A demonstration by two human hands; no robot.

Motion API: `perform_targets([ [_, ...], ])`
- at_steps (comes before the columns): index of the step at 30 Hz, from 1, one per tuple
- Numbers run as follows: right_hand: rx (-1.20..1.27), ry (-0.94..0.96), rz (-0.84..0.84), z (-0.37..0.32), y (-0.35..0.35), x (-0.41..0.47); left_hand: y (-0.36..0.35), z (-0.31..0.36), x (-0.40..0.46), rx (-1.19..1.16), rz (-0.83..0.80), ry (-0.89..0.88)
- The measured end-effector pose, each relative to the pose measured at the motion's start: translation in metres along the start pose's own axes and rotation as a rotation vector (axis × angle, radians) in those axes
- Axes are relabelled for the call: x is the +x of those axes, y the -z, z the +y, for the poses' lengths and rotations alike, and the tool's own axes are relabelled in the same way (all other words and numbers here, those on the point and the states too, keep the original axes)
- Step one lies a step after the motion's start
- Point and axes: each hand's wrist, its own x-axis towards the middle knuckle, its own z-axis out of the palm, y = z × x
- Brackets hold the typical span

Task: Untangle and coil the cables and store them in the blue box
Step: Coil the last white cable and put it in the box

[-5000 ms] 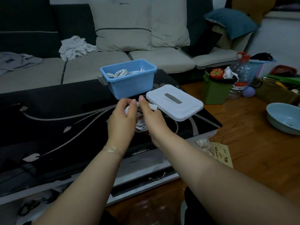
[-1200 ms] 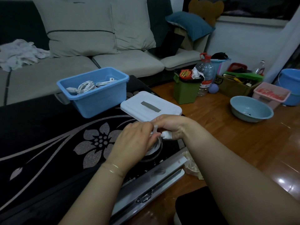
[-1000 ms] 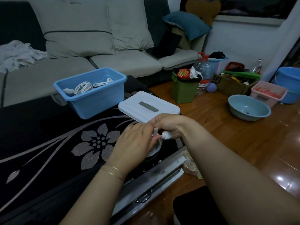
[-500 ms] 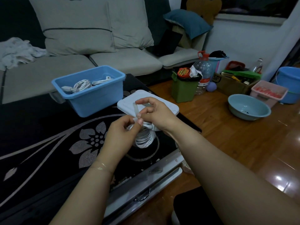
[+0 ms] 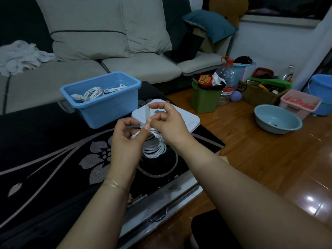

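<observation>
Near the table's (image 5: 53, 144) right edge, both the left hand (image 5: 125, 141) and right hand (image 5: 168, 126) are pinching the coiled cable (image 5: 152, 146) and its tie strip (image 5: 148, 112), which should be getting wrapped snugly before boxing.

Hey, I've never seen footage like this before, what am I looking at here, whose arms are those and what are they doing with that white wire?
There is no machine here. A person wears a camera on the head, so the single view looks forward and down along their own two bare arms.

In front of them is a black coffee table with a silver flower pattern. On it stands an open blue box that already holds coiled white cables. Its white lid lies flat on the table beside it.

Both hands work above the table on one white cable coil, which hangs between them. The left hand holds the coil at its top. The right hand pinches a thin pale strip sticking up from the coil, seemingly a tie, though I cannot be sure.

Behind is a sofa.
</observation>
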Motion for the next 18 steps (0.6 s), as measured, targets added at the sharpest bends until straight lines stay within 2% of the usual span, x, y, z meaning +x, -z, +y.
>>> perform_targets([
  [5, 0.054, 0.010, 0.018, -0.003, 0.001, -0.003, 0.005, -0.002, 0.002, 0.118, -0.018, -0.020],
  [9, 0.116, -0.040, 0.032, -0.007, 0.007, -0.005, 0.013, 0.000, 0.003, 0.222, -0.159, -0.072],
  [12, 0.231, -0.084, 0.073, -0.009, 0.011, -0.006, 0.014, 0.001, 0.002, 0.357, -0.236, -0.178],
  [15, 0.285, -0.119, 0.066, -0.011, 0.012, -0.005, 0.012, -0.003, 0.001, 0.514, -0.178, -0.354],
  [18, 0.140, -0.110, -0.001, -0.014, 0.017, -0.001, 0.011, -0.007, 0.002, 0.633, -0.160, -0.484],
])
